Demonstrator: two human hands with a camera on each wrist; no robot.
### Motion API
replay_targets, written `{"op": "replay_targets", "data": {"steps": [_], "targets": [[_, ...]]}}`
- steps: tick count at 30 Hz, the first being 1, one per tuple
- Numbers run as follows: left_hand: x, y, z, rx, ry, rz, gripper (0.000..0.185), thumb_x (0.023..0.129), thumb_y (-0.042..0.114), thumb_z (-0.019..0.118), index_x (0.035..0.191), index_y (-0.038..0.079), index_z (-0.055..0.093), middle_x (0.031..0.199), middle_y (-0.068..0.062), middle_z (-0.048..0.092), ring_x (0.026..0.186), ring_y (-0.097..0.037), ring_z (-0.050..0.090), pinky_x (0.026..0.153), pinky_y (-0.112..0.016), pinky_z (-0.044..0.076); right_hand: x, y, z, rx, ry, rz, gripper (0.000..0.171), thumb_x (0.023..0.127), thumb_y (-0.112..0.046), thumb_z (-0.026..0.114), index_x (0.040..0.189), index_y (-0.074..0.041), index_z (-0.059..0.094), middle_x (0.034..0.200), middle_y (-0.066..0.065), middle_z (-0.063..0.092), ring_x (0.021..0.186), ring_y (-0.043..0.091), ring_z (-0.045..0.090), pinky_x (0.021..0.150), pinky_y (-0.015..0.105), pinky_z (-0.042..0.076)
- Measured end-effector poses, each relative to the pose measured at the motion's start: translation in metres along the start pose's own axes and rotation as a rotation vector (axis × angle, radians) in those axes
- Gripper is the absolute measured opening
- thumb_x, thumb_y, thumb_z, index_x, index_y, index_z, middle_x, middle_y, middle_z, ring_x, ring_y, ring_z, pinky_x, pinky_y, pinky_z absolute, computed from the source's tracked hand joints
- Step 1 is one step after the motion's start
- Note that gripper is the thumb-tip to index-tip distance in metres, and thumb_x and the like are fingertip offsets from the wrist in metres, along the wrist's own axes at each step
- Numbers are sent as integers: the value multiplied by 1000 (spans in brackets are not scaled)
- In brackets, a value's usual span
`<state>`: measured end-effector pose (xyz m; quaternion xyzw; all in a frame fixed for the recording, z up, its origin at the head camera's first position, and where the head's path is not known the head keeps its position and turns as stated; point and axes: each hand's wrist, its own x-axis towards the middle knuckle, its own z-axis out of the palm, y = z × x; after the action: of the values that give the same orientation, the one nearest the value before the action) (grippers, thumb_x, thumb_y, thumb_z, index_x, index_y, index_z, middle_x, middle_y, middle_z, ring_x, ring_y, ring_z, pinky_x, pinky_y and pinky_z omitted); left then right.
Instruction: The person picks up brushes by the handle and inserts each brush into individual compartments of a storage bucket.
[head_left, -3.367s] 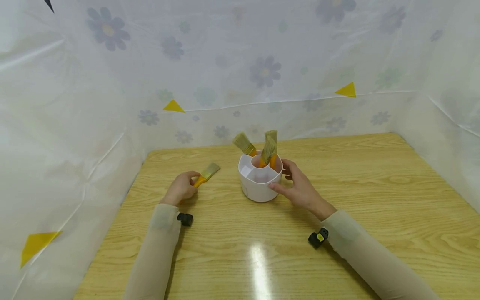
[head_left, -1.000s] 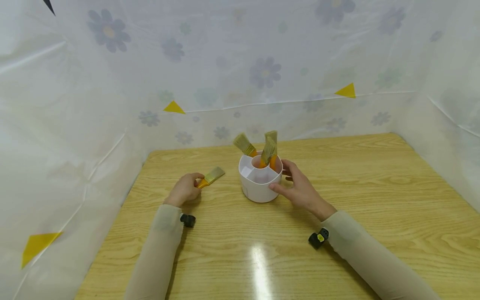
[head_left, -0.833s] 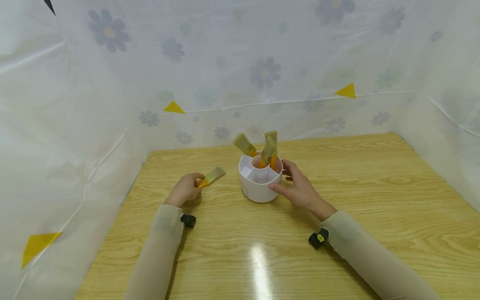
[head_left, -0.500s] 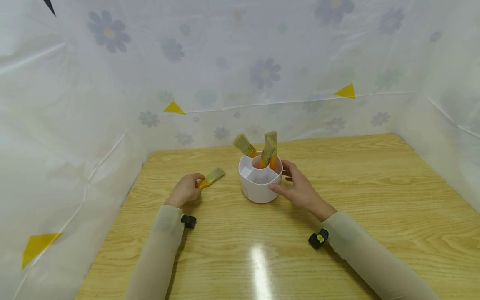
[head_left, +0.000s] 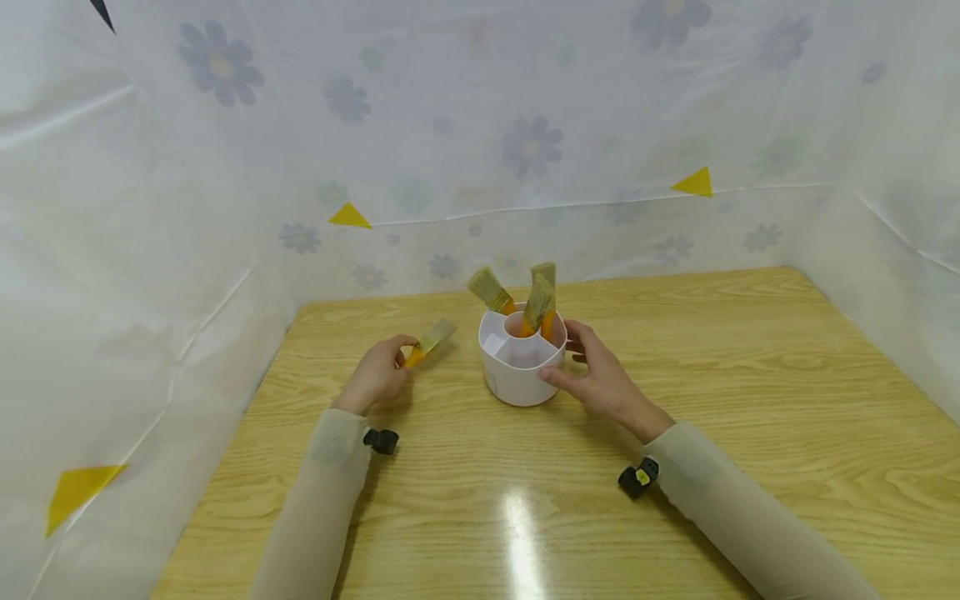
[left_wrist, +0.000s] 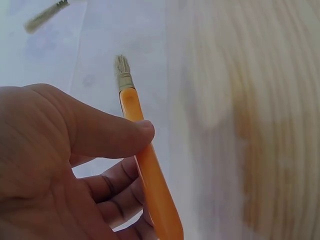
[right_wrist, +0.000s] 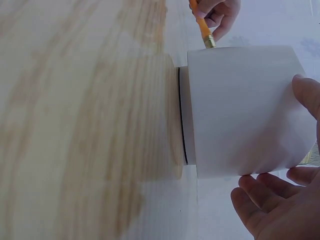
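Note:
My left hand (head_left: 377,373) pinches a flat paintbrush (head_left: 435,337) by its orange handle, bristles pointing up and to the right. In the left wrist view the thumb presses across the handle (left_wrist: 156,192), with the fingers bent behind it. My right hand (head_left: 602,382) grips the right side of a white round divided caddy (head_left: 517,385), thumb in front and fingers round the far side. The caddy's smooth wall (right_wrist: 245,110) fills much of the right wrist view. Three similar paintbrushes stand bristles up in the caddy: one (head_left: 490,289) leans left, another (head_left: 537,304) stands in front of the third.
The caddy rests on a wood-grain table (head_left: 720,358). Behind it hangs a pale flowered plastic sheet (head_left: 450,125), with similar sheeting at both sides. Yellow triangles (head_left: 692,182) mark the sheet. Each wrist carries a small black camera (head_left: 382,441).
My left hand has moved right and slightly up, raising the paintbrush and tilting its bristles further upward. The right hand and the caddy stay where they were.

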<state>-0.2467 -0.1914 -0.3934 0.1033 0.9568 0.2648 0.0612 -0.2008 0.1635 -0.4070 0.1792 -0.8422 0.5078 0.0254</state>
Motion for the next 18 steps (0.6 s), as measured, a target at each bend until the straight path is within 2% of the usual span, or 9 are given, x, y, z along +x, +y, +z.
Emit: {"op": "replay_targets", "data": {"steps": [7, 14, 18], "targets": [[-2, 12, -3, -26, 35, 29, 51, 90, 3, 62, 139, 10, 47, 97, -13, 54, 72, -24, 49, 59, -32, 43, -1, -3, -1, 6, -6, -4, 85, 84, -43, 71, 150, -13, 25, 145, 8, 39, 129, 28, 40, 102, 51, 35], [-3, 17, -5, -44, 97, 82, 51, 89, 3, 62, 137, 10, 48, 97, -13, 53, 75, -24, 49, 63, -35, 42, 0, -2, -1, 0, -1, -1, 85, 84, -44, 71, 149, -15, 25, 144, 5, 40, 129, 26, 41, 103, 49, 35], [-5, 20, -6, -90, 116, 90, 52, 89, 1, 62, 138, 10, 47, 97, -13, 53, 76, -25, 50, 63, -35, 43, 0, -1, -1, 2, 0, -4, 84, 84, -44, 70, 149, -14, 25, 144, 5, 40, 129, 26, 41, 103, 49, 35]]}}
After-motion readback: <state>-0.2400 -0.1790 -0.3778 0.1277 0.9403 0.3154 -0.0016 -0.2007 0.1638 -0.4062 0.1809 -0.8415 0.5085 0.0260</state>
